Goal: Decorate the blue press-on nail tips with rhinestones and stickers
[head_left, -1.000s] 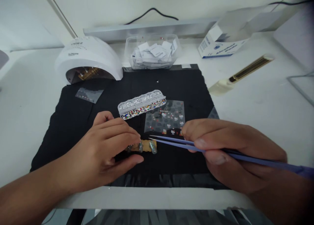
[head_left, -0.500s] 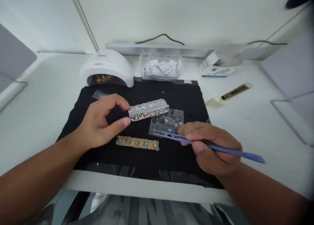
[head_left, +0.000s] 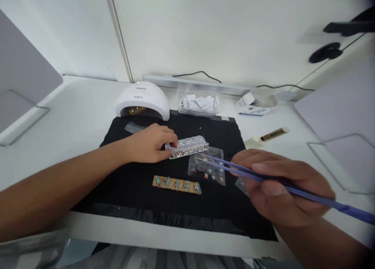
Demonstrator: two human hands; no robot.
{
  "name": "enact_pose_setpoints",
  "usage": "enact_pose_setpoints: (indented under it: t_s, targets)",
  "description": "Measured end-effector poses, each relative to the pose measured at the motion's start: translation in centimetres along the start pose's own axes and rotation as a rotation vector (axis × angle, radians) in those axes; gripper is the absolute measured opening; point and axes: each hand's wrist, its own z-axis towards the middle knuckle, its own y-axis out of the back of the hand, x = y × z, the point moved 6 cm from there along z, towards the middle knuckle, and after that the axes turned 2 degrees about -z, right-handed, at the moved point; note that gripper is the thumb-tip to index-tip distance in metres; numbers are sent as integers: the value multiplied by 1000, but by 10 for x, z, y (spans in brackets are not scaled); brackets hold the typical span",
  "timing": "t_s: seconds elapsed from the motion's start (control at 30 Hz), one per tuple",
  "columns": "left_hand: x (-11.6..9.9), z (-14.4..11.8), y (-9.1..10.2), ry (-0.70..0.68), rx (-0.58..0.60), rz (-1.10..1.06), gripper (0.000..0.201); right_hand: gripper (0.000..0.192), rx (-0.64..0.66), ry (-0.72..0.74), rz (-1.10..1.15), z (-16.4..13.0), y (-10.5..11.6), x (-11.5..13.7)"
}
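Note:
My left hand (head_left: 154, 143) has its thumb and fingers closed around the left end of a clear rhinestone case (head_left: 193, 147). Inside, one row of compartments looks silvery and the other holds multicoloured stones. My right hand (head_left: 288, 187) grips purple tweezers (head_left: 243, 173), their tips slightly apart and pointing left over a transparent sticker sheet (head_left: 216, 173), close to the case's right end. Nothing shows clearly between the tips. Below the case, a tan strip (head_left: 191, 187) bears several small greenish decorated nail tips (head_left: 167, 182). Part of another clear sheet (head_left: 241, 184) shows beside my right hand.
A white nail lamp (head_left: 143, 99) stands at the back left of the black mat (head_left: 175, 206). Behind the mat are a clear box of white packets (head_left: 199, 103) and an opened carton (head_left: 254, 104). A gold-and-white tube (head_left: 274, 135) lies to the right.
The view has tilted up, so the table items sit lower in it. My left hand has closed further over the case's end. My right hand and the tweezers appear larger and nearer.

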Motion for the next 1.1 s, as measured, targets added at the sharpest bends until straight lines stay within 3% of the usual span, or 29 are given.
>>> enact_pose_setpoints:
  t_s: [0.1,0.33,0.63,1.1]
  targets:
    - [15,5,-11,-43,-10,-73,7,31,60,90,72,11,-16,-6]
    - [38,4,-15,-25,-54,-263,13,24,55,36,50,5,-42,-45]
    - [36,7,-15,-57,-48,-347,6,23,310,53,-178,14,-60,-41]
    - [34,7,-15,-100,-56,-350,3,16,460,-39,-375,9,-63,-48]
